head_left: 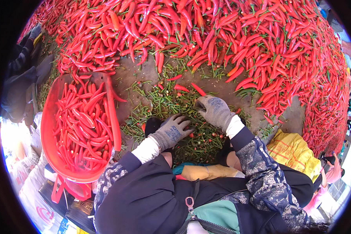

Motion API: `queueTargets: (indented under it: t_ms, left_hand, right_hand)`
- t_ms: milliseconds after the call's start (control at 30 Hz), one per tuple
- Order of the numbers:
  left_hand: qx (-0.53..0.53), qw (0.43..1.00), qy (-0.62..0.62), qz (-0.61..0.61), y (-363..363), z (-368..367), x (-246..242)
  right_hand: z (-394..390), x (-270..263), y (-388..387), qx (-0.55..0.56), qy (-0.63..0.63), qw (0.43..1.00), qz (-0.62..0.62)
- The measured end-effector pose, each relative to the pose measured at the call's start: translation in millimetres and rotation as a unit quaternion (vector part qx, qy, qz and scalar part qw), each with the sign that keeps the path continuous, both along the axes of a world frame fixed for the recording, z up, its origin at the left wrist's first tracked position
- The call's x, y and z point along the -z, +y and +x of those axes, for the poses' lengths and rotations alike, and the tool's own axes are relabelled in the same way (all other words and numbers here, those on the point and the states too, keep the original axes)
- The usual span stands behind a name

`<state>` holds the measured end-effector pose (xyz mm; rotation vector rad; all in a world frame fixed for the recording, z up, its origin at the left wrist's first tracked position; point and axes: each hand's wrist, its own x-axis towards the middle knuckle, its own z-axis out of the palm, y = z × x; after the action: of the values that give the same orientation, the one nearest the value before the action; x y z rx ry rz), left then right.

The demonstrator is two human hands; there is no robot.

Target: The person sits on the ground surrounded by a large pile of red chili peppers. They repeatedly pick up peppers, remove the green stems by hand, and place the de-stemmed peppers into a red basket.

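Note:
My right hand [216,111], in a grey knit work glove, pinches a red chili pepper [198,89] whose tip points away from me. My left hand [173,131] wears a matching glove. Its fingers are apart and slightly curled, and nothing shows in them, though the palm side faces down out of sight. Both hands are above a litter of green chili stems [161,101] on the ground between my feet. To my left, a red plastic scoop-shaped container [48,128] holds many chilies [84,122], and no green stems stand out on them.
A huge heap of red chilies [169,26] curves around the front and right. A yellow woven sack [292,152] lies by my right knee. A red-handled bag [73,187] stands below the container. Another person's dark-clothed body [20,87] is at far left; people appear at far right.

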<state>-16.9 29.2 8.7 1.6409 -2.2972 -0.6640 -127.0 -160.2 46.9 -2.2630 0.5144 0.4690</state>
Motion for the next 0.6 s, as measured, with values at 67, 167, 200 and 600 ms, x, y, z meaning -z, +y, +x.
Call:
queueTargets:
  t_ms: [67, 167, 200, 600]
  left_hand:
    - [-0.019, 1.000, 0.013, 0.015, -4, -2, 8]
    - [-0.097, 0.992, 0.075, 0.035, -3, 2, 10]
    - [-0.155, 0.980, 0.112, 0.059, -1, 4, 7]
    - [-0.321, 0.903, 0.262, 0.112, 2, 15, -18]
  right_hand:
    - [-3, -4, -7, 0.052, -0.006, 0.997, 0.055]
    - [-8, -11, -9, 0.063, 0.012, 0.994, 0.087]
    - [-9, -12, -6, 0.086, 0.026, 0.987, 0.133]
    - [-4, -13, 34, 0.111, -0.098, 0.973, 0.179]
